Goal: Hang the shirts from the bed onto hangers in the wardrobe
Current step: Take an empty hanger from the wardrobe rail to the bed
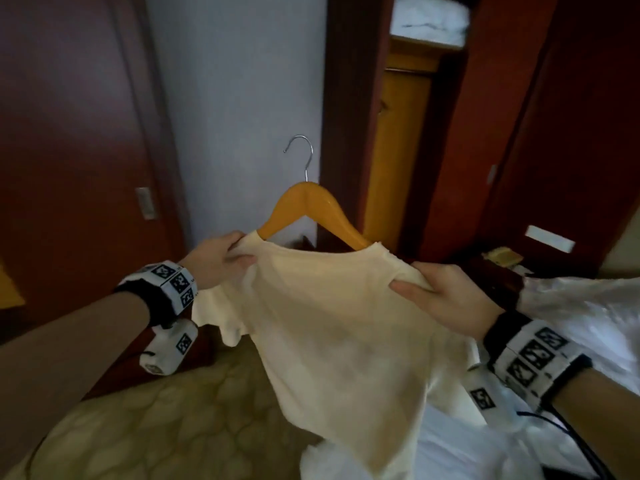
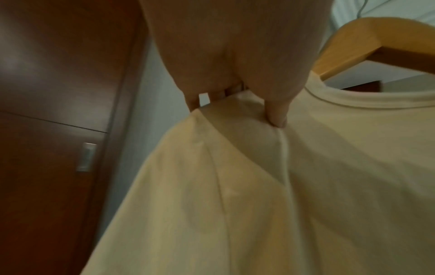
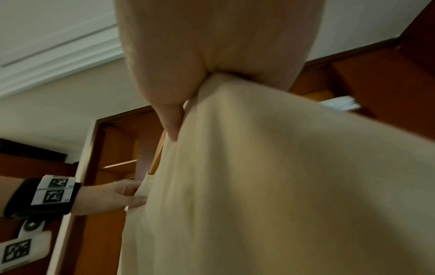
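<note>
While the hanger (image 1: 313, 211) sat inside the shirt (image 1: 341, 327), left hand (image 1: 217, 256) and right hand (image 1: 441, 297) fingers pinched its shoulders.

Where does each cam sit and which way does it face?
Head: on the head, looking forward and down at the shirt on its hanger; left hand, right hand, both forearms show.
Left wrist: looks along the hand; fingers grip a shoulder.
Right wrist: looks up past its fingers; the left hand shows too.
Shared: shirt, hanger, wardrobe.
</note>
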`<state>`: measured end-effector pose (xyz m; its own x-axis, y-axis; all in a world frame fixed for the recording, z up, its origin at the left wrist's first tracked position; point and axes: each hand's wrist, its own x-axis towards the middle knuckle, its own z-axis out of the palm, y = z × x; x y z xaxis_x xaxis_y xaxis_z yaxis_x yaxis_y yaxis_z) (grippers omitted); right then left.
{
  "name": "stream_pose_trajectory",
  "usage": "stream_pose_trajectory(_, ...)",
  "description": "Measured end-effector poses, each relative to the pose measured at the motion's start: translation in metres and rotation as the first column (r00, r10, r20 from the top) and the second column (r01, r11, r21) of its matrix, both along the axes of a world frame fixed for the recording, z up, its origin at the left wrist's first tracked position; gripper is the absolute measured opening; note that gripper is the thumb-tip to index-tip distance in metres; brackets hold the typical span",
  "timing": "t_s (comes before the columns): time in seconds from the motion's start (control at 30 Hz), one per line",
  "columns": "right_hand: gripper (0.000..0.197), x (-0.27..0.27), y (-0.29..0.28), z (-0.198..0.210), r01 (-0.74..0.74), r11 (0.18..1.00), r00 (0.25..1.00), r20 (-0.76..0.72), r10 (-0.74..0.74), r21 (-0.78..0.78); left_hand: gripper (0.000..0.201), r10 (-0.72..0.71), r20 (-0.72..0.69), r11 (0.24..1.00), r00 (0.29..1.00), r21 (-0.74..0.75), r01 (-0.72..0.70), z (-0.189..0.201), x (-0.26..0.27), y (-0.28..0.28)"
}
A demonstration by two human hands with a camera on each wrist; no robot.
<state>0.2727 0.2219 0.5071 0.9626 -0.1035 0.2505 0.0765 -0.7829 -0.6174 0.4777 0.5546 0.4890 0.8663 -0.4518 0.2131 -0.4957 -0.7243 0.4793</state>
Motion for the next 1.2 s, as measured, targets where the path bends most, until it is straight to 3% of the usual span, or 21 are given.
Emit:
stream_pose_trajectory(0.13, 0.04, 0.083, 0.086, 0.005, -0.102, 0.992, 0.993, 0.046, 0.106, -0.073, 0.053, 0.219, -0.074, 0.976, 0.973, 0.021, -0.218, -0.007, 0.038, 0.122)
stream_pose_trajectory(0.23, 0.037, 0.141, 0.163, 0.011, -0.175, 0.976, 0.979, 0.08, 0.185, -0.126, 0.07, 0.346, -0.023, 0.936, 0.938, 0.082, -0.343, -0.011, 0.061, 0.21)
stream_pose_trajectory(0.4, 0.039, 0.232, 0.295, 0.02, -0.276, 0.95, 0.952, 0.096, 0.291, -0.145, 0.079, 0.44, 0.071, 0.882, 0.895, 0.157, -0.445, -0.003, 0.084, 0.326)
stream_pose_trajectory(0.57, 0.04, 0.304, 0.422, 0.027, -0.362, 0.92, 0.916, 0.124, 0.38, -0.147, 0.079, 0.524, 0.143, 0.792, 0.84, 0.28, -0.542, 0.01, 0.094, 0.406)
stream_pose_trajectory(0.8, 0.037, 0.413, 0.576, 0.023, -0.463, 0.883, 0.878, 0.092, 0.469, -0.083, 0.074, 0.698, 0.138, 0.658, 0.702, 0.261, -0.706, 0.005, 0.116, 0.512)
stream_pose_trajectory(0.93, 0.038, 0.479, 0.656, 0.023, -0.504, 0.859, 0.854, 0.099, 0.511, -0.089, 0.077, 0.821, 0.08, 0.526, 0.565, 0.279, -0.804, -0.009, 0.144, 0.58)
stream_pose_trajectory(1.1, 0.042, 0.565, 0.751, 0.049, -0.549, 0.833, 0.831, 0.065, 0.552, -0.059, 0.077, 0.886, 0.136, 0.377, 0.444, 0.347, -0.859, 0.029, 0.197, 0.657)
stream_pose_trajectory(1.2, 0.046, 0.613, 0.806, 0.07, -0.563, 0.825, 0.823, 0.058, 0.565, -0.042, 0.074, 0.923, 0.177, 0.28, 0.342, 0.3, -0.912, 0.055, 0.234, 0.699)
